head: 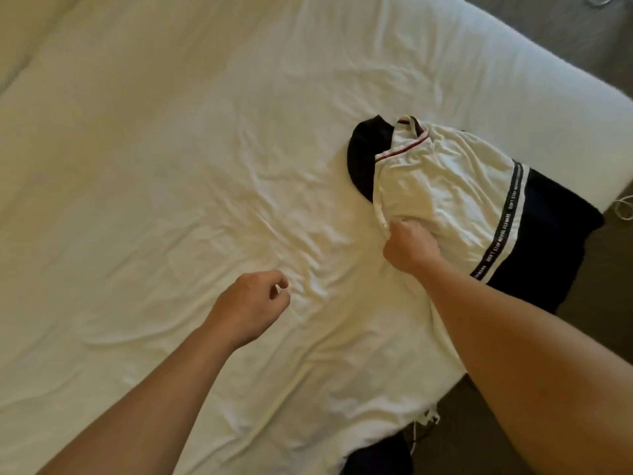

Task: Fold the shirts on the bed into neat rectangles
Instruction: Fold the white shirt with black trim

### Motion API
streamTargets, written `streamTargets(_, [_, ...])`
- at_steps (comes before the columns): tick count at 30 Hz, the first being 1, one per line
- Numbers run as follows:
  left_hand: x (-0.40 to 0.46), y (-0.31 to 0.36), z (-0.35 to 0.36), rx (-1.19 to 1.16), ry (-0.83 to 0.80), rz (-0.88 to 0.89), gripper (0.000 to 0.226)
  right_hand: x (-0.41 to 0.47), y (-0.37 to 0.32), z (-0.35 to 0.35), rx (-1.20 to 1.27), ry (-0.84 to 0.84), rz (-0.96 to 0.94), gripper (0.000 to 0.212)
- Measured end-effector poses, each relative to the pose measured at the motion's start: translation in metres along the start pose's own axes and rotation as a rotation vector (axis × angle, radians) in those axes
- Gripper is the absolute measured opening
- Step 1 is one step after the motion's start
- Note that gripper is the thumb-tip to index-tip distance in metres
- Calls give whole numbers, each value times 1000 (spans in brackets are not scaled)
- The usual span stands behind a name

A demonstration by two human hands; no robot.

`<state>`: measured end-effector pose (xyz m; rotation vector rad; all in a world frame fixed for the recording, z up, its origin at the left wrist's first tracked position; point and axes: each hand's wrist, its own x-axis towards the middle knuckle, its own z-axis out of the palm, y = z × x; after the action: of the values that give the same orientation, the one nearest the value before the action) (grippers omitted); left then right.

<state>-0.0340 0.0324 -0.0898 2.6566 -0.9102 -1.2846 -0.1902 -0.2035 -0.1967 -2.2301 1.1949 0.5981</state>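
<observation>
A white-and-navy shirt lies rumpled near the bed's right edge, its navy lower part hanging over the side and a navy sleeve sticking out at the left. A black lettered stripe runs between the white and navy parts. My right hand is closed on the white fabric at the shirt's near-left edge. My left hand hovers over the bare sheet to the left, fingers loosely curled, holding nothing.
The bed is covered by a wrinkled cream sheet. Its right edge runs diagonally; dark carpet lies beyond. A white cord trails on the floor. Dark cloth shows at the bed's near corner.
</observation>
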Motion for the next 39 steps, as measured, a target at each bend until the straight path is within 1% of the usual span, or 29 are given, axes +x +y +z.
streamTargets(2, [-7, 2, -3, -11, 0, -7, 16, -7, -6, -17, 117, -6, 69, 4])
streamTargets(3, [-13, 4, -5, -22, 0, -8, 16, -12, -12, -25, 197, -36, 97, 2])
streamTargets(4, [-19, 6, -8, -34, -2, -7, 17, -17, -21, -33, 268, -73, 105, 1])
streamTargets(5, [-26, 8, -12, -45, -2, -4, 19, -25, -31, -42, 317, -116, 111, 5])
streamTargets(6, [-34, 11, -16, -53, -5, -1, 20, -35, -39, -50, 316, -184, 108, 8])
streamTargets(9, [-64, 16, -32, -62, 7, 18, 27, -81, -71, -83, 150, -432, 22, 39])
streamTargets(10, [-76, 16, -39, -56, 8, 21, 29, -99, -84, -95, 104, -499, -22, 42])
streamTargets(11, [-90, 14, -46, -50, 11, 21, 32, -118, -99, -107, 73, -541, -62, 41])
streamTargets(12, [-105, 11, -53, -46, 17, 24, 34, -137, -115, -121, 26, -565, -124, 34])
streamTargets(14, [-138, 3, -65, -42, 46, 29, 39, -177, -153, -148, -30, -554, -224, 10])
streamTargets(15, [-154, -3, -71, -53, 76, 34, 43, -199, -173, -161, -49, -533, -279, 4])
streamTargets(17, [-188, -17, -82, -106, 164, 66, 59, -247, -215, -183, -127, -494, -414, 13])
streamTargets(19, [-225, -33, -92, -148, 266, 123, 88, -304, -255, -199, -223, -451, -551, 21])
streamTargets(21, [-264, -49, -105, -174, 395, 180, 114, -360, -288, -207, -190, -416, -618, 24])
streamTargets(22, [-287, -55, -114, -200, 448, 190, 120, -386, -300, -209, -147, -394, -620, 24])
streamTargets(24, [-339, -65, -131, -289, 515, 219, 122, -441, -321, -211, -82, -342, -667, 28])
streamTargets(26, [-390, -75, -147, -360, 570, 296, 113, -492, -338, -216, -45, -300, -726, 31])
streamTargets(27, [-412, -81, -154, -376, 595, 335, 102, -515, -344, -219, -10, -291, -744, 31])
streamTargets(29, [-458, -93, -167, -372, 626, 389, 65, -556, -357, -228, 42, -260, -808, 26])
streamTargets(30, [-480, -97, -173, -363, 646, 388, 46, -575, -363, -234, 54, -230, -842, 23])
streamTargets(31, [-500, -102, -180, -360, 677, 375, 35, -594, -369, -242, 74, -184, -881, 24])
streamTargets(32, [-521, -106, -187, -377, 703, 359, 33, -612, -375, -251, 105, -136, -919, 29])
streamTargets(33, [-542, -112, -195, -406, 738, 348, 35, -629, -379, -260, 124, -83, -952, 34])
streamTargets(34, [-565, -115, -203, -438, 773, 346, 40, -645, -383, -270, 135, -35, -986, 35])
streamTargets(35, [-587, -118, -212, -460, 809, 351, 43, -658, -387, -280, 134, 8, -1020, 33])
streamTargets(37, [-631, -116, -231, -445, 896, 342, 41, -680, -394, -302, 126, 93, -1072, 23])
streamTargets(39, [-676, -107, -255, -329, 996, 328, 32, -704, -402, -323, 92, 149, -1128, 12])
